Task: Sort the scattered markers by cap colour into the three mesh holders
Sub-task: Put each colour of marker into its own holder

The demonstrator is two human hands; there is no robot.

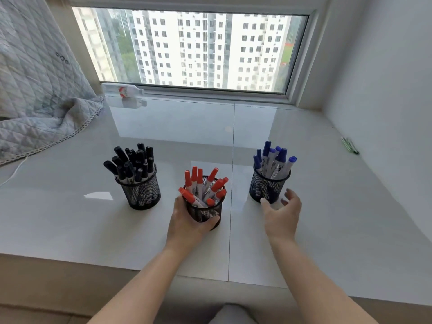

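Three black mesh holders stand on the glossy white sill. The left holder [142, 195] is packed with black-capped markers [133, 160]. The middle holder [205, 212] carries red-capped markers [198, 183]; my left hand [187, 220] wraps around its near side and grips it. The right holder [266, 188] contains blue-capped markers [273, 157]. My right hand [282, 210] hovers just in front of that right holder, fingers spread, holding nothing, its fingertips close to the mesh wall. No loose markers lie on the sill.
A quilted grey blanket [35, 90] drapes over the sill's left side. A clear bottle [124, 91] lies by the window frame. Green pens [349, 145] rest against the right wall [385, 90]. The sill's front edge [93, 265] runs below my forearms.
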